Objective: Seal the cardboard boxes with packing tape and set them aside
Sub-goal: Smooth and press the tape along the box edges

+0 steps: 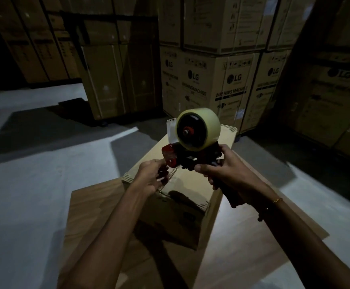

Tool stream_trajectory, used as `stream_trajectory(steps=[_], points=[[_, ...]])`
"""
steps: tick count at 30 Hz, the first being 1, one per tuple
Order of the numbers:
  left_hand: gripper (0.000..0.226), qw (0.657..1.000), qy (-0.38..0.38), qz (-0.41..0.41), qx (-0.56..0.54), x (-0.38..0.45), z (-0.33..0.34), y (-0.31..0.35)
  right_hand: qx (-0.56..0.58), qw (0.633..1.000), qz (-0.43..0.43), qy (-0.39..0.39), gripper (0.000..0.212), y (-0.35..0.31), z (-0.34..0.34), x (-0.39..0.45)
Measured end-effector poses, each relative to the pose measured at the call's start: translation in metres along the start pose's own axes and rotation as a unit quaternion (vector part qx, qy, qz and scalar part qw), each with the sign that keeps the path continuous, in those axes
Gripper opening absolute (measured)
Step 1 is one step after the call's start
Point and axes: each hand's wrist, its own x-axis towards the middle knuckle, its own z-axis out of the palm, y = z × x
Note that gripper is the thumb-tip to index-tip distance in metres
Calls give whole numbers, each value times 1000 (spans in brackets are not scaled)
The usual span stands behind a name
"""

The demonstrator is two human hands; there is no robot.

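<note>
While the box (182, 184) is sitting on a flat wooden board (90, 215) on the floor (24, 184), it is looking light and fairly stiff, a plain carton with creased edges, and it is probably best taken by its two opposite sides or from under its bottom edges once sealed; its taped faces are likely going to be slick. Some shiny tape seems to be lying on its near top corner already, though the dim light is making that hard to confirm. Just above the box, the dispenser (190, 155) is hovering with its roll (198, 130) uppermost, rigid and easy to steer by the handle. The right hand (226, 170) is wrapping its fingers round that handle, thumb lying across the top. The left hand (151, 178) is curling at the dispenser's red front end, fingers seemingly pinching at the tape's loose end or the guard there; which one I cannot tell. Both hands are sitting over the box's near top edge, close above it but not touching it. Behind, tall stacked cartons (222, 80) are standing well apart from the work.
</note>
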Motion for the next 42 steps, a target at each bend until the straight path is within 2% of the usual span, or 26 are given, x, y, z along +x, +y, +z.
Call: stream_trajectory(steps=[4, 9, 12, 16, 20, 27, 29, 32, 35, 42], points=[[19, 995, -11, 35, 93, 5, -4, 0, -21, 1000, 4, -2, 71, 8, -2, -2], [17, 974, 0, 80, 212, 14, -13, 2, -43, 999, -4, -18, 65, 23, -2, -6], [19, 967, 22, 97, 235, 18, -22, 5, -61, 998, -25, -18, 63, 25, 6, -6], [24, 956, 114, 134, 235, 31, -67, 16, -58, 997, -34, -24, 62, 36, 8, -10], [22, 940, 116, 148, 284, 37, -101, 11, -60, 998, -21, -29, 61, 49, 13, -12], [28, 916, 146, 176, 329, 41, -120, -4, -75, 997, -9, -30, 61, 55, 33, -11], [30, 897, 162, 197, 360, 41, -124, -6, -79, 996, -14, -32, 61, 55, 39, -10], [29, 848, 190, 234, 436, 43, -125, -6, -100, 994, -16, -29, 62, 53, 47, -6], [24, 821, 212, 255, 465, 44, -129, -9, -130, 991, -24, -31, 60, 49, 54, -3], [28, 810, 218, 271, 471, 47, -136, -18, -148, 988, -24, -29, 64, 50, 61, 1]])
